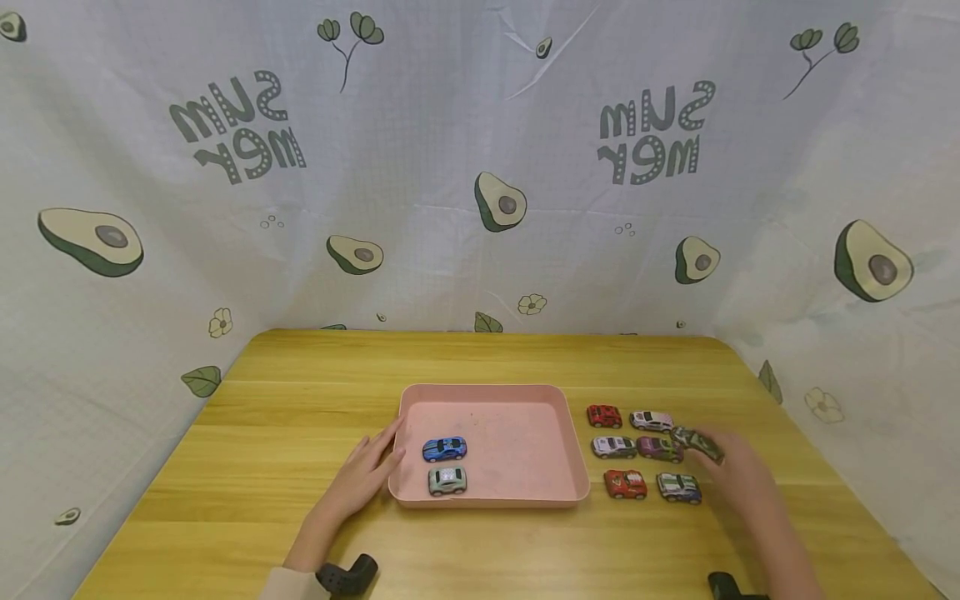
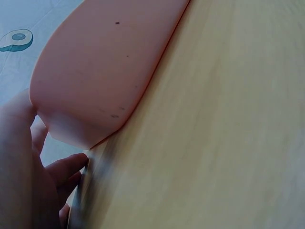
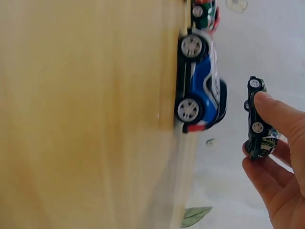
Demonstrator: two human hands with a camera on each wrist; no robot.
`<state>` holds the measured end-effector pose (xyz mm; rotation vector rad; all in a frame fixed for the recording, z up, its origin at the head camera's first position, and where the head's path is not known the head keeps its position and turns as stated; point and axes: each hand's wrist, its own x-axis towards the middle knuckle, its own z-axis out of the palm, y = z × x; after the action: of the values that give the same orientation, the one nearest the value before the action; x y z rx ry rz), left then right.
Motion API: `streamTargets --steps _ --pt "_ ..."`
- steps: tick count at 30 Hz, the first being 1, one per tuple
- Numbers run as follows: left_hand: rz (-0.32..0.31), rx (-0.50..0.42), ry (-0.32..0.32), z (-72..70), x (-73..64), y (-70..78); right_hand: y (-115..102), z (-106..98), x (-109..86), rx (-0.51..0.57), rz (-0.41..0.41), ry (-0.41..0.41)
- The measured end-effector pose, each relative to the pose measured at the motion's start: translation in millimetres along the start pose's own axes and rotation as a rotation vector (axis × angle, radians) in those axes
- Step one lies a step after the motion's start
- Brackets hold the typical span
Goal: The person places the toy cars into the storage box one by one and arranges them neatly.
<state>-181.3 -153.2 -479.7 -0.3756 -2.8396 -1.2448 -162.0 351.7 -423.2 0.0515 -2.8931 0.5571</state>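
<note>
My left hand (image 1: pixel 360 473) rests against the left side of a shallow pink tray (image 1: pixel 491 503), its fingers fairly straight and touching the rim. Two toy cars sit inside the tray on its left: a blue car (image 1: pixel 444 449) and a pale green car (image 1: pixel 447 480). At the right, my right hand (image 1: pixel 727 462) pinches a dark green toy car (image 3: pixel 257 119) between thumb and fingers. In the right wrist view this car is off the table. Just beside it are a purple-green car (image 1: pixel 661 449) and a blue, white and green car (image 1: pixel 679 487).
More toy cars stand right of the tray: a red and black car (image 1: pixel 604 416), a white-pink car (image 1: pixel 651 421), a white car (image 1: pixel 613 447) and a red car (image 1: pixel 626 484). All are on a wooden table (image 1: pixel 315 367), with a printed cloth (image 1: pixel 420 167) behind.
</note>
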Motion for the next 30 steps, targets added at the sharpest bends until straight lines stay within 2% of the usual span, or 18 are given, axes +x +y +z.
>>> streamTargets --steps 8,17,25,30 --pt "-0.003 0.010 -0.002 -0.4 0.0 0.3 -24 2 -7.8 -0.010 -0.067 0.041" --pt "0.002 0.015 -0.004 0.2 0.8 -0.8 -45 5 -4.6 -0.033 -0.123 0.015" --pt "0.002 0.018 -0.006 0.7 0.8 -0.9 -66 16 5.3 -0.002 -0.224 0.070" --pt "0.002 0.021 -0.008 0.6 0.7 -0.7 -86 23 11.6 0.025 -0.227 0.024"
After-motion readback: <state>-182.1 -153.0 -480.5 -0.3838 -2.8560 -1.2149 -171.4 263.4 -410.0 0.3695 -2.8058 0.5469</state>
